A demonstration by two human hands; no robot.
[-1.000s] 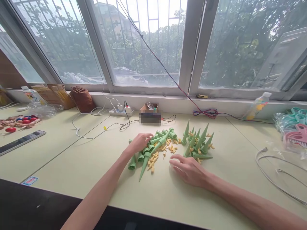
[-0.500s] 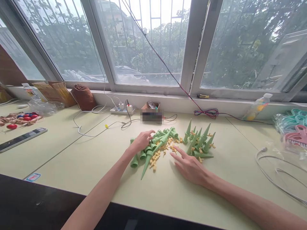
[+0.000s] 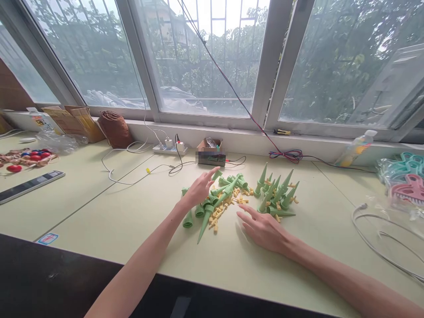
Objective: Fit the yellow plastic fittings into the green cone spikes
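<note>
Between my left hand's (image 3: 198, 189) fingertips sat a green cone (image 3: 217, 175), pinched or merely touched, I couldn't tell; it looked light and stiff, probably surest gripped round its wide collar, the smooth taper being slicker. My right hand (image 3: 263, 229) was loosely spread, empty, yellow pieces (image 3: 217, 213) left of its fingertips.

Our left hand (image 3: 198, 190) and right hand (image 3: 263, 227) are bare, with slender fingers (image 3: 247, 208), narrow wrists (image 3: 181, 206) and slim forearms (image 3: 145, 249), uncovered as far as we can see.
</note>
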